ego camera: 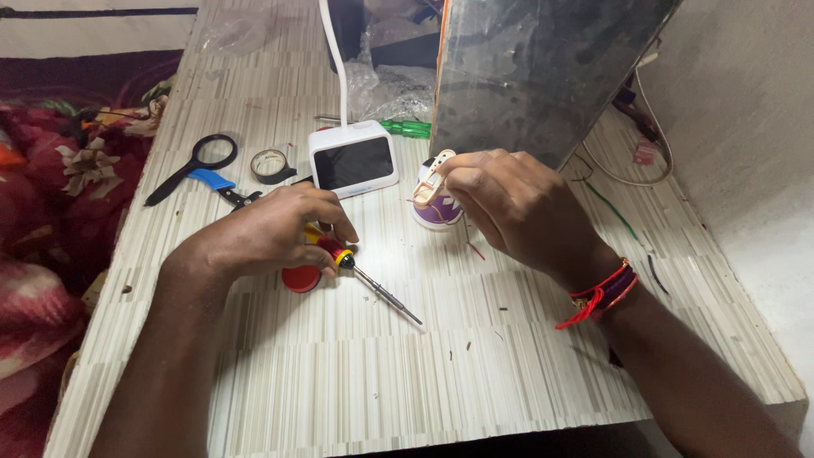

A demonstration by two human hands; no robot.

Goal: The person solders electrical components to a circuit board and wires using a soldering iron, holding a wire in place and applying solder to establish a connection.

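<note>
Nearest the front edge of the striped surface (339, 373), the left hand (271, 233) lies knuckles up, its grip clenched around the red and yellow handle of a screwdriver (365, 280). The tool's long axis runs from the hand toward the front right, the thin metal shaft slanting down so that its tip seems to touch the surface, well short of the front edge. The tip points away from the small part that the other hand holds. A red round cap (301, 278) sits just beside, half under the left palm.

Farther back and to the right, the right hand (517, 208) is closed around a small cream and tan part (434, 176), pinched between thumb and fingertips and held up above a purple and white round base (439, 212) on the surface. This part lies to the right of and beyond the left hand, nearer the right hand, which already has it.

Behind the left hand stand a white box with a dark screen (354, 159), a roll of black tape (272, 165), blue-handled pliers (222, 187) and a black magnifying glass (193, 167). A large tilted dark panel (543, 68) rises at the far right.
</note>
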